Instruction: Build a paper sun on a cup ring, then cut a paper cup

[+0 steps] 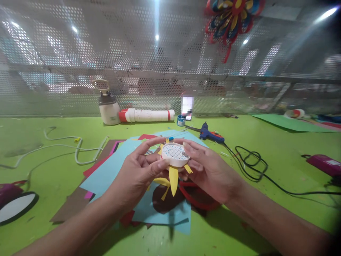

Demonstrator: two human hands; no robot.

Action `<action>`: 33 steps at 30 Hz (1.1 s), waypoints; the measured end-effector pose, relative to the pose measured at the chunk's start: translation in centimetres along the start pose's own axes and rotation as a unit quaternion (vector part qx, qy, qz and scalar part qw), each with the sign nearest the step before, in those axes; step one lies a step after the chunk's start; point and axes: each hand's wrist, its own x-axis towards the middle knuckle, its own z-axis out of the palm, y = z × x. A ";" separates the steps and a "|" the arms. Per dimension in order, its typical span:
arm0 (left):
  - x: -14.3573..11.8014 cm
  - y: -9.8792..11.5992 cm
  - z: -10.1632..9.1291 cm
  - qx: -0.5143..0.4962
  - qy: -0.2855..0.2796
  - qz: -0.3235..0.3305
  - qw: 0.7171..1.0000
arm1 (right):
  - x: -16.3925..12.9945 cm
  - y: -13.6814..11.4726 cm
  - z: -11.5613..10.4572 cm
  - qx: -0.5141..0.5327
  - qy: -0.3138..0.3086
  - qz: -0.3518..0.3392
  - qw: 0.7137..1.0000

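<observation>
Head view: both hands hold a small white paper disc (176, 155) with a drawn grid and yellow paper petals, above a pile of coloured paper sheets (112, 170) in the middle of the green desk (53, 135). The left hand (138, 170) has its grip closed on the disc's near-left rim; the right hand (210, 169) has its grip closed on the right rim. A blue glue gun (210, 135) lies towards the desk's far edge.

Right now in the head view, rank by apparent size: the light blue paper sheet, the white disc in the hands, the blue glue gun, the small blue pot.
1. light blue paper sheet
2. white disc, though nearness to the camera inflates it
3. blue glue gun, close to the disc; unsure
4. small blue pot
</observation>
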 end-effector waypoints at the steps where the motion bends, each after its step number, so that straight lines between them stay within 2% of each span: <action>1: 0.0 0.0 0.0 0.001 -0.003 -0.001 1.000 | 0.0 -0.1 0.0 0.002 -0.007 -0.003 1.000; 5: -0.2 0.0 0.1 -0.011 -0.020 -0.006 1.000 | 0.1 -0.3 -0.1 0.005 -0.020 -0.009 1.000; 11: -0.2 0.6 0.5 -0.088 -0.014 -0.037 0.995 | 0.4 0.0 -0.6 -0.037 0.021 -0.025 0.999; 19: 0.0 0.2 0.7 -0.040 0.032 -0.092 0.994 | 0.8 1.0 -0.6 -0.072 0.038 0.001 0.997; 22: 0.1 0.2 0.6 -0.047 0.031 -0.111 0.992 | 0.7 1.1 -0.7 -0.084 0.045 0.004 0.995; 27: 0.5 0.2 0.3 -0.053 0.026 -0.105 0.993 | 0.2 1.1 -0.3 -0.137 0.073 0.044 0.987; 33: 0.4 0.1 0.0 -0.048 0.032 -0.117 0.991 | 0.1 1.0 -0.1 -0.132 0.065 0.058 0.987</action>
